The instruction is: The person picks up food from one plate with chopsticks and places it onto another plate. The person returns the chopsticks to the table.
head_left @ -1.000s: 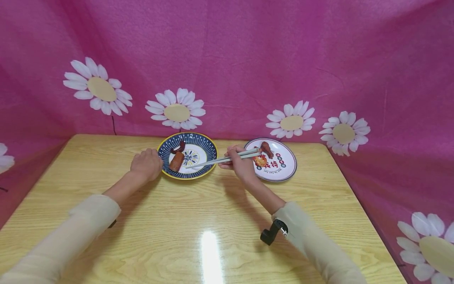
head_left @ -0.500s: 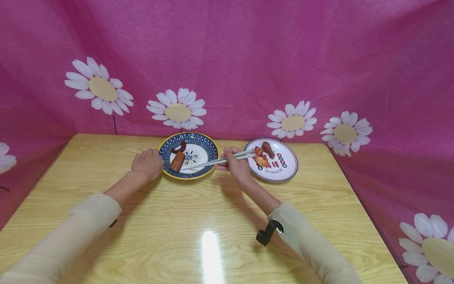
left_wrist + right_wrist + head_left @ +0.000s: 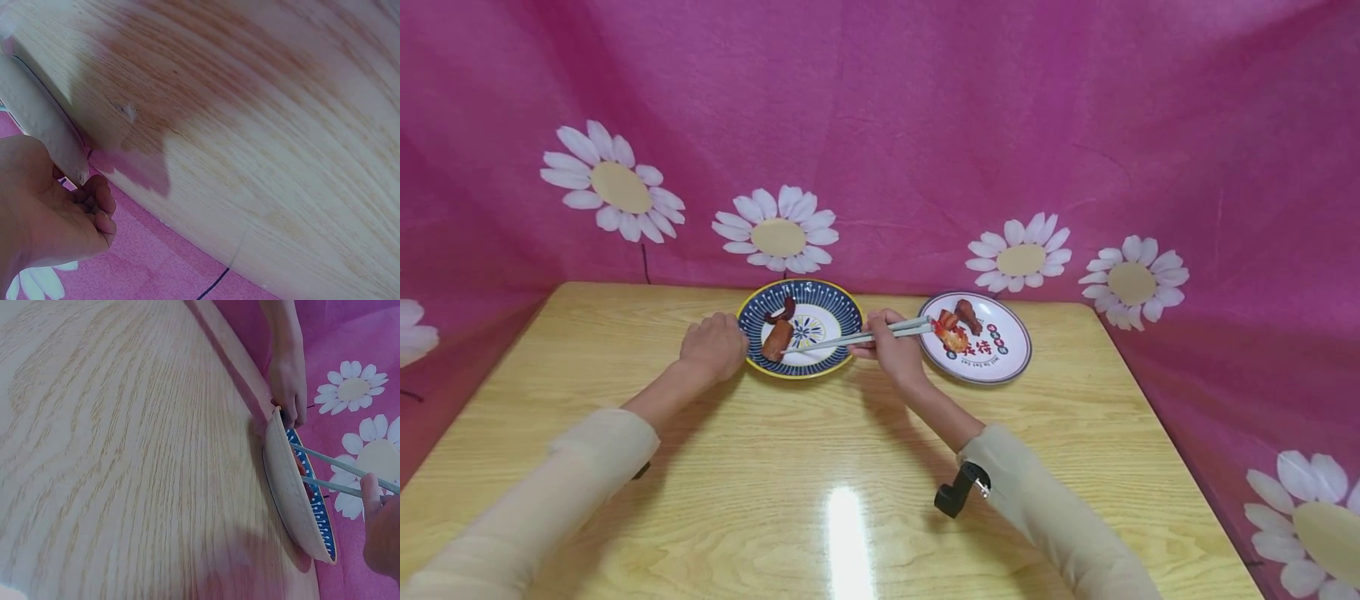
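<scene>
My left hand (image 3: 715, 346) grips the left rim of a blue-patterned plate (image 3: 844, 310) with a yellow edge; its fingers are curled in the left wrist view. On that plate lie a brown sausage-like piece (image 3: 777, 340) and a dark red curved piece (image 3: 785, 311). A pair of pale green chopsticks (image 3: 829, 342) is held in my right hand (image 3: 895, 354), above the plate's right side. Their tips reach the lower right side of the brown piece; whether they touch it I cannot tell. In the right wrist view the chopsticks (image 3: 340, 467) are spread apart.
Right of my right hand stands a white plate (image 3: 1011, 354) with red lettering. It bears a chicken drumstick (image 3: 968, 316) and orange-red shrimp-like food (image 3: 953, 338). Behind the wooden table (image 3: 760, 483) hangs a pink cloth (image 3: 895, 150) with daisies.
My right hand has moved slightly left, bringing the chopstick tips closer to the brown piece. My left hand stays at the plate's rim.
</scene>
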Demonstrator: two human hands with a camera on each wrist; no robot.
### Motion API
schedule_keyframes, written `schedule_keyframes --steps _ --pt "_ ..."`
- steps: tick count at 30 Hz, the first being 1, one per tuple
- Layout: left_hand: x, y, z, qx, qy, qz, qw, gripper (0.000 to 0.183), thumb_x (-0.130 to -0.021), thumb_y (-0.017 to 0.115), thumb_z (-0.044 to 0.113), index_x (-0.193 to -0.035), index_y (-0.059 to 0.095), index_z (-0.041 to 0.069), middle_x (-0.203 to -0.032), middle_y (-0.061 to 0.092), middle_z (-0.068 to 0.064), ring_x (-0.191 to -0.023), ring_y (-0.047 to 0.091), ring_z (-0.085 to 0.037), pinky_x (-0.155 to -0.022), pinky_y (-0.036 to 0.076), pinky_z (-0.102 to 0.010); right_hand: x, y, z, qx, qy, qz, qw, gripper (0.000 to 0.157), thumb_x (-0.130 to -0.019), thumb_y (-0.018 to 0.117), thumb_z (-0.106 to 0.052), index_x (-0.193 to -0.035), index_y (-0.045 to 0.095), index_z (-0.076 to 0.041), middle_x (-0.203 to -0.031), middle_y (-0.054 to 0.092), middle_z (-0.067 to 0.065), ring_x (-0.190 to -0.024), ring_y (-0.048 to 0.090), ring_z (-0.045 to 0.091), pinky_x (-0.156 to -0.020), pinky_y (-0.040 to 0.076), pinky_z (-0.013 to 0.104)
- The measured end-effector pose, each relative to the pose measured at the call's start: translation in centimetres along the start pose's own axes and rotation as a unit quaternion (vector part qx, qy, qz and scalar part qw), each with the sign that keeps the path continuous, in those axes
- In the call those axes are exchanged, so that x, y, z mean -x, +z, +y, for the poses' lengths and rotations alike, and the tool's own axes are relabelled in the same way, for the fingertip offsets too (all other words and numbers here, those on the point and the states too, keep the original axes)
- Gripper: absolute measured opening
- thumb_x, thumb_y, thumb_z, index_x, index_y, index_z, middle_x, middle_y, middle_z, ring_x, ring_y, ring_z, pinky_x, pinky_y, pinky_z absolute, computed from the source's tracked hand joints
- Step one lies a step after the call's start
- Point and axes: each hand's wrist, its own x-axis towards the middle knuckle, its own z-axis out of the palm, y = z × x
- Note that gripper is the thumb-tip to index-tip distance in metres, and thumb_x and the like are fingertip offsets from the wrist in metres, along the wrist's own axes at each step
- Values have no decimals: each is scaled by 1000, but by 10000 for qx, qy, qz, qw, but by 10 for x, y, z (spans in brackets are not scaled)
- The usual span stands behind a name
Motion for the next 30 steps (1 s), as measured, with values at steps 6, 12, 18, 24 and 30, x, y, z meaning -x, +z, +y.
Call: schedule_keyframes --steps 6,12,18,24,30 --pt "-2 0 1 -29 -4 -48 10000 36 -101 39 17 -107 48 -17 -99 50 -27 -103 53 -44 -86 42 -55 0 6 4 -127 -93 102 9998 24 -100 45 0 -80 55 8 -72 59 10 -58 68 13 -58 57 26" --pt "-1 -1 2 -10 -26 -54 10000 35 -100 38 16 -105 49 -17 -97 50 -26 -102 53 -44 -85 43 -55 1 14 7 -98 -105 183 9997 24 -100 45 -1 -83 55 12 -71 59 8 -57 67 13 -59 57 27" --pt "1 -1 1 -67 11 -43 10000 34 -100 38 16 -104 49 -16 -96 50 -26 -101 53 -44 -84 43 -55 -1 17 14 -44 -316 165 9994 26 -101 48 -6 -78 56 6 -70 58 8 -58 68 14 -59 57 27" --pt "0 -2 1 -23 -29 -54 10000 34 -101 38 16 -105 49 -16 -98 50 -27 -103 53 -44 -86 42 -55 -5 20 22 -103 -468 58 9988 26 -101 49 -7 -78 57 2 -72 59 11 -60 69 17 -60 58 30" --pt "1 -2 2 -66 -29 -122 9999 35 -101 38 16 -105 48 -17 -97 49 -26 -102 53 -44 -85 43 -55 3 32 16 159 -395 113 9990 27 -103 48 -6 -85 54 13 -76 60 21 -61 68 14 -64 58 34"
